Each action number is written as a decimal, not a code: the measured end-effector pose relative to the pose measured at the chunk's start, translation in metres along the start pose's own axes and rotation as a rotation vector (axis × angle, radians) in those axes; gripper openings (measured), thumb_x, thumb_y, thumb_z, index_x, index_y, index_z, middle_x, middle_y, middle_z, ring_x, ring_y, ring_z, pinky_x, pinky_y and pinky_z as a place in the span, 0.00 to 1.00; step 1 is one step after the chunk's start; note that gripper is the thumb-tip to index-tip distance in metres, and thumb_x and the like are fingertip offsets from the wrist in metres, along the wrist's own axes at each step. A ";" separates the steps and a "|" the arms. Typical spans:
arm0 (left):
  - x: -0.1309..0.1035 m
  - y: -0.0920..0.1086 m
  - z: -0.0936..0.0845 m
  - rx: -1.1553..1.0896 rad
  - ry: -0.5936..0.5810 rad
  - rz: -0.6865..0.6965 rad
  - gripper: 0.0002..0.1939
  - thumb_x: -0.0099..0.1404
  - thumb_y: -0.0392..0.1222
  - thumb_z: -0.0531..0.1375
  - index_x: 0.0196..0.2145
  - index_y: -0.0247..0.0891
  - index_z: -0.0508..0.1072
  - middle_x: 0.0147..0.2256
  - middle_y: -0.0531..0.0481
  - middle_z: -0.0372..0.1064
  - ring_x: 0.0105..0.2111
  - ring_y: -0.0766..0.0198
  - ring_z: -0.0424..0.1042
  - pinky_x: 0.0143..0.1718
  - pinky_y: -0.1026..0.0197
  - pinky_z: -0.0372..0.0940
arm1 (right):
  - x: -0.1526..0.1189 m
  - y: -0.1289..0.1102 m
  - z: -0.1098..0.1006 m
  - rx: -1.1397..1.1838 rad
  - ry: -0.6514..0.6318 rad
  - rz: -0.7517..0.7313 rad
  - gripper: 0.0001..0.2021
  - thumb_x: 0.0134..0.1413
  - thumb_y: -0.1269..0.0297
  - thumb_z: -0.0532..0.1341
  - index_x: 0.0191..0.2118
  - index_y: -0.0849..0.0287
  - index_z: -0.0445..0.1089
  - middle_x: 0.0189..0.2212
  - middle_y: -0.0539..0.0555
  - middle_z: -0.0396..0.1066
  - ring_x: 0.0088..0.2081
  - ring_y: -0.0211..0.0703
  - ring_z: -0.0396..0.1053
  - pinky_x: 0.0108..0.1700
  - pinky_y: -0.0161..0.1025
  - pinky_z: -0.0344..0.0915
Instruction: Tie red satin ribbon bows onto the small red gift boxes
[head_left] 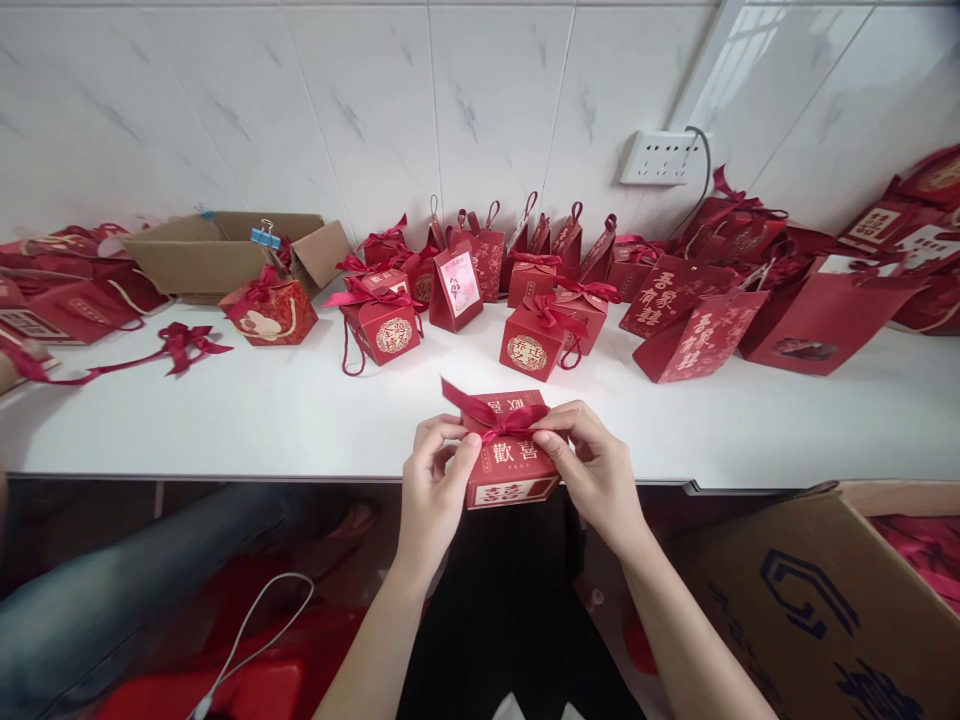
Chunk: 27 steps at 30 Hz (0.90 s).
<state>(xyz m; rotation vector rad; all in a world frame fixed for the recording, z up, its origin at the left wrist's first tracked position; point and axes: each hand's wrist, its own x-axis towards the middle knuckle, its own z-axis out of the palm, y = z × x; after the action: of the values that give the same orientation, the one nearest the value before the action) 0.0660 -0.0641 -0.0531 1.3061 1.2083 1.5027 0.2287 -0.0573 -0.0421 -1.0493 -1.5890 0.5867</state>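
A red gift box (517,462) with gold lettering sits at the table's front edge, between my two hands. Across its top runs a dark red ribbon (507,424) tied in a bow, one tail sticking up to the left. My left hand (441,465) pinches the ribbon on the left side, thumb and fingers closed. On the right, my right hand (589,460) pinches the other side of the bow, its thumb on the box top. The box's front face shows a pale panel with red characters.
Several red gift boxes, such as a ribboned box (534,345), line the white table (360,430) along the tiled wall. An open cardboard tray (217,255) stands back left. Another person's hand (21,362) is by a loose ribbon bow (182,347). A large carton (810,600) stands at lower right.
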 end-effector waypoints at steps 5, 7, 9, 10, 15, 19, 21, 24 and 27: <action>0.001 -0.005 -0.003 -0.016 -0.006 0.029 0.08 0.60 0.46 0.60 0.30 0.39 0.70 0.39 0.51 0.64 0.37 0.66 0.67 0.34 0.68 0.63 | 0.000 0.010 0.003 0.136 0.062 0.078 0.07 0.57 0.62 0.58 0.30 0.56 0.68 0.29 0.50 0.65 0.33 0.39 0.63 0.35 0.36 0.60; 0.001 -0.007 -0.003 -0.059 -0.018 0.021 0.08 0.60 0.46 0.59 0.29 0.40 0.70 0.39 0.51 0.63 0.38 0.66 0.67 0.35 0.68 0.63 | -0.001 0.012 0.004 0.202 0.082 0.123 0.07 0.57 0.61 0.58 0.30 0.57 0.68 0.29 0.50 0.65 0.33 0.39 0.64 0.36 0.35 0.60; 0.001 -0.009 -0.004 -0.113 -0.041 -0.005 0.08 0.60 0.46 0.59 0.29 0.40 0.70 0.38 0.51 0.63 0.37 0.66 0.66 0.36 0.67 0.63 | -0.002 0.014 0.005 0.283 0.104 0.184 0.08 0.56 0.60 0.59 0.30 0.57 0.69 0.29 0.50 0.65 0.33 0.39 0.64 0.36 0.35 0.60; 0.001 -0.009 -0.004 -0.137 -0.054 -0.024 0.08 0.60 0.46 0.59 0.29 0.40 0.70 0.36 0.52 0.63 0.37 0.66 0.66 0.36 0.67 0.63 | -0.002 0.015 0.006 0.328 0.116 0.218 0.08 0.55 0.59 0.60 0.30 0.57 0.69 0.29 0.49 0.65 0.32 0.38 0.64 0.35 0.34 0.60; 0.002 -0.010 -0.006 -0.212 -0.086 -0.118 0.10 0.60 0.47 0.60 0.28 0.39 0.68 0.32 0.52 0.62 0.33 0.67 0.66 0.34 0.66 0.61 | -0.005 0.016 0.014 0.601 0.185 0.396 0.11 0.50 0.55 0.63 0.29 0.57 0.68 0.27 0.48 0.65 0.28 0.35 0.61 0.30 0.32 0.58; 0.003 -0.008 -0.003 -0.245 -0.062 -0.143 0.11 0.58 0.47 0.60 0.26 0.38 0.67 0.33 0.52 0.64 0.34 0.65 0.66 0.34 0.65 0.62 | -0.005 0.012 0.021 0.684 0.228 0.491 0.15 0.45 0.52 0.65 0.27 0.57 0.64 0.25 0.48 0.64 0.25 0.35 0.60 0.27 0.33 0.59; 0.003 -0.007 -0.001 -0.288 -0.059 -0.165 0.11 0.58 0.47 0.60 0.26 0.38 0.65 0.33 0.51 0.64 0.34 0.64 0.66 0.35 0.64 0.64 | -0.006 0.011 0.021 0.668 0.221 0.522 0.16 0.46 0.51 0.63 0.26 0.57 0.60 0.24 0.48 0.62 0.23 0.35 0.59 0.26 0.34 0.59; 0.003 -0.005 -0.001 -0.260 -0.046 -0.169 0.11 0.59 0.48 0.59 0.27 0.38 0.65 0.33 0.52 0.63 0.33 0.65 0.66 0.33 0.64 0.64 | -0.004 0.010 0.011 0.514 0.177 0.452 0.14 0.53 0.53 0.58 0.27 0.57 0.59 0.24 0.48 0.60 0.24 0.37 0.59 0.28 0.35 0.59; 0.001 0.000 -0.003 -0.047 -0.031 -0.071 0.11 0.61 0.48 0.58 0.28 0.38 0.65 0.33 0.52 0.62 0.32 0.66 0.65 0.33 0.65 0.63 | 0.007 0.002 -0.004 0.138 0.218 0.223 0.08 0.55 0.57 0.56 0.33 0.57 0.65 0.30 0.51 0.64 0.31 0.40 0.62 0.35 0.38 0.61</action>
<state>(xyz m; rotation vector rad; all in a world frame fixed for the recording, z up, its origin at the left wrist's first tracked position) 0.0632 -0.0632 -0.0528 1.2379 1.1806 1.4470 0.2333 -0.0513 -0.0386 -1.1521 -1.2337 0.6968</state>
